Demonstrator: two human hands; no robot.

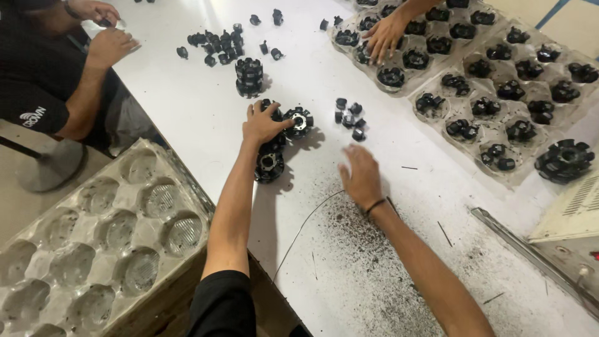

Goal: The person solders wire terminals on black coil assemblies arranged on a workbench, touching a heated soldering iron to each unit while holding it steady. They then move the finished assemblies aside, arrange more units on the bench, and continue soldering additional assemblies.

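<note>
Head view – left hand (262, 123) gripping black toothed ring (299, 121), right hand (360, 176) open, small black parts (350, 118) just beyond

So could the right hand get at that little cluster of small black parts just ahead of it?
Probably yes. The right hand hovers just short of the small black parts, with only bare white table between them. The left hand is busy on the black round part beside them.

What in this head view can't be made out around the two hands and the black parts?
- Right hand: motion-blurred, so whether its fingers are open or holding something is unclear.
- Left hand: covers the black parts under its palm beside the ring-shaped part.
- Small black pieces: too small for detail.
- Empty moulded tray: cut off by the left edge.
</note>
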